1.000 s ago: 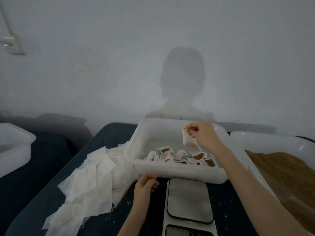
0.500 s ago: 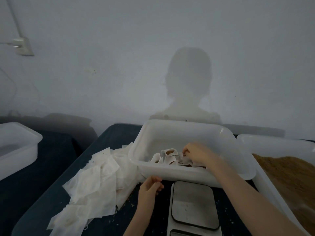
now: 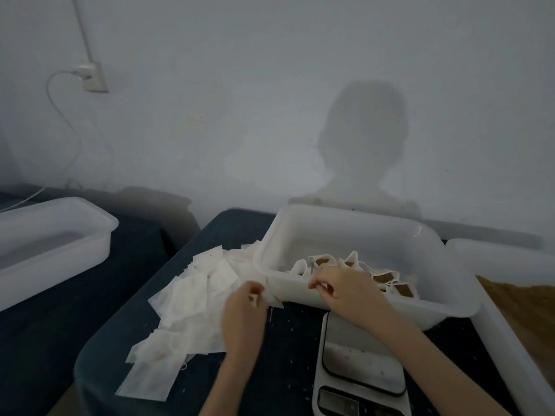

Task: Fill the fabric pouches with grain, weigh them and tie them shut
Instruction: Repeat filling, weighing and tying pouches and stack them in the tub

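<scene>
Several empty fabric pouches (image 3: 192, 298) lie in a loose heap on the dark table (image 3: 285, 382), left of the middle tub (image 3: 354, 232), some overlapping, the nearest flat and square.

Head view, handling: thin, limp, near weightless by the look; a pouch should fold or drift if pushed. Best taken by pinching one edge or a corner and peeling it off the heap, since the sheets cling in layers. Once filled, judged lumpy and soft, open at the top, so carry upright by the mouth or drawstring.

Left hand (image 3: 244, 313) is at the heap's right edge, fingers curled and pinching a pouch corner, though blur hides the exact hold. Right hand (image 3: 345, 291) sits over the near rim of the middle tub, thumb and fingertips drawn together; whether they pinch a string or nothing, cannot tell.

Containers: the middle tub, translucent white, holds a row of filled pouches (image 3: 387, 279) along its near side, brown grain showing at the open mouths, thin strings trailing. Right tub (image 3: 492, 325) holds loose brown grain (image 3: 528, 307). A far-left tub (image 3: 57, 244) on a separate surface, contents not readable. Scale (image 3: 357, 364) stands below the middle tub, platform bare, spilled grains scattered around.
</scene>
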Demonstrator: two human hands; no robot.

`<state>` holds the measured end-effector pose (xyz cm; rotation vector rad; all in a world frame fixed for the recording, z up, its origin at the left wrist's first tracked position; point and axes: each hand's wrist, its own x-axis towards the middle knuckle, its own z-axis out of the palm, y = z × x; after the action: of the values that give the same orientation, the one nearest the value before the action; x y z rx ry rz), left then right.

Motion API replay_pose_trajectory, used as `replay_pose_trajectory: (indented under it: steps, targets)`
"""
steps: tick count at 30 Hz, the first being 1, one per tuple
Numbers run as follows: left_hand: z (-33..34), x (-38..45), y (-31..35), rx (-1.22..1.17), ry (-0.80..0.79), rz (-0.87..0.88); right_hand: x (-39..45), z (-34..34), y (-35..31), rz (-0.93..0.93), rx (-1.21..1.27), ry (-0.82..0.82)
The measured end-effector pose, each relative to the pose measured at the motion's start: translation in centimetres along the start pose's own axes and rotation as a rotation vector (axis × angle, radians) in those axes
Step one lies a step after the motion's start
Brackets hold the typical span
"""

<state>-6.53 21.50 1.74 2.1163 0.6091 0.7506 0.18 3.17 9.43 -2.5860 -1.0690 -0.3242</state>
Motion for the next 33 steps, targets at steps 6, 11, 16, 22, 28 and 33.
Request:
replay_pose_trajectory:
  steps: [6, 11, 16, 22, 28, 33]
  targets:
    - [-3.4, 5.5, -3.5, 0.466, 0.009, 0.044, -2.3, 0.2, -2.0, 0.029, 0.259, -0.051]
    - [-3.8, 5.8, -4.2, 0.555, 0.006, 0.153, -3.7, 0.1, -2.7, 0.032, 0.411, -0.07]
    - [-3.4, 5.4, -3.7, 0.607, -0.035, 0.246, -4.7, 0.8, -2.8, 0.039, 0.402, -0.134]
    - [-2.9, 5.1, -3.2, 0.804, -0.096, 0.349, -5.8, 1.5, -2.2, 0.078, 0.352, -0.207]
    - [-2.9, 5.1, -1.7, 0.479, 0.034, 0.262, -6.6, 1.6, -1.4, 0.107, 0.312, -0.224]
    - [-2.7, 5.3, -0.2, 0.113, 0.073, 0.096, -7.1, 1.8, -1.2, 0.121, 0.275, -0.24]
